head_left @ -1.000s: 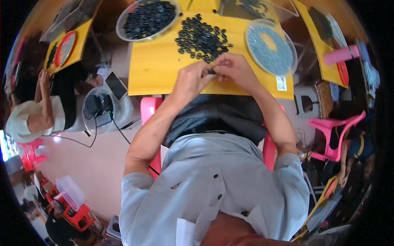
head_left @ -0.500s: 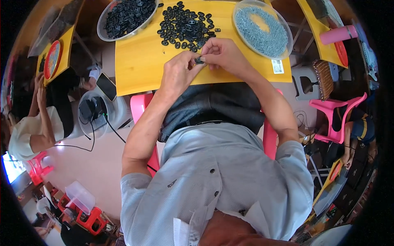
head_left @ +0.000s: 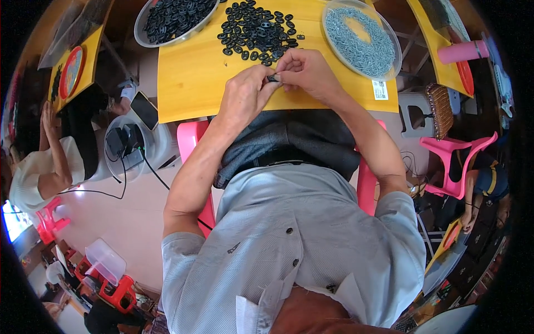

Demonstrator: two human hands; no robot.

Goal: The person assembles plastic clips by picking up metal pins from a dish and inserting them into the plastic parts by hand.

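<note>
Between the thumb and fingers of my left hand [head_left: 245, 92] is a small black oval piece [head_left: 273, 78], like those heaped on the table. My right hand [head_left: 307, 73] meets it from the other side, its thumb and fingertips pinched together at the piece. Whatever those right fingertips hold is too small and covered to name. Just beyond both hands lies a loose pile of black two-holed oval pieces [head_left: 258, 34]. To the right of the pile, a round clear tub [head_left: 398, 62] contains many small silvery screws [head_left: 356, 53].
A clear tub [head_left: 146, 43] full of black pieces stands at the far left of the yellow table [head_left: 189, 83]. A white label [head_left: 380, 90] sticks near its right edge. Other people work at yellow tables on both sides. A pink bottle [head_left: 463, 52] stands right.
Both hands stay together around the black piece, with only a slight shift of the fingers. The whole view has moved a little, so the table sits slightly higher and further right.
</note>
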